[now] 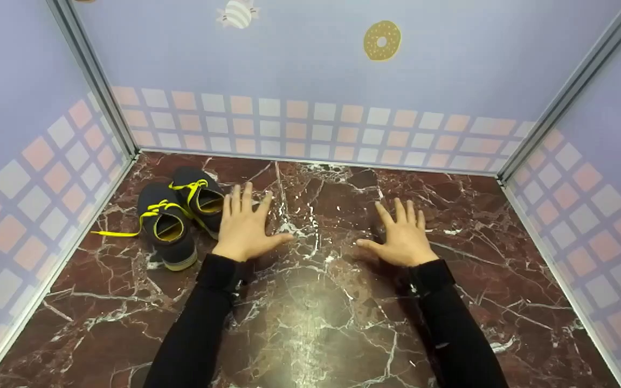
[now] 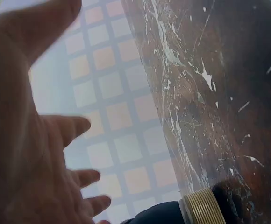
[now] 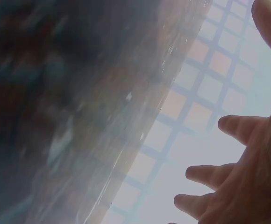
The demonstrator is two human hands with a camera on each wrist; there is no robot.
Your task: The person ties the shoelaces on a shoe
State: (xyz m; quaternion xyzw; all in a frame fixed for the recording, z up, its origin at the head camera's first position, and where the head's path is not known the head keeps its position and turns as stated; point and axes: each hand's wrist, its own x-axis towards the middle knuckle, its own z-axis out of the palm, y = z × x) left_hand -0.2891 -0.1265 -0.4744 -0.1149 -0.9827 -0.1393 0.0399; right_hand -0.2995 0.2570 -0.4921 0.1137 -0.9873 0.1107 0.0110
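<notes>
Two dark shoes with yellow laces stand side by side at the left of the marbled surface. The nearer shoe [image 1: 173,237] has one yellow lace [image 1: 116,234] trailing out to the left. Beside the other shoe [image 1: 187,180] is my left hand [image 1: 243,229], fingers straight and spread, holding nothing; whether it touches that shoe I cannot tell. My right hand [image 1: 401,240] is at the right, also with spread, straight fingers and nothing in it. In the left wrist view a shoe's ribbed sole edge [image 2: 204,207] shows at the bottom.
The dark red marbled surface [image 1: 310,302] has white veins. Pale panels with pink and white squares enclose it: a back wall [image 1: 299,70], a left wall [image 1: 14,134] and a right wall [image 1: 607,161]. Grey metal posts [image 1: 564,91] stand at the corners.
</notes>
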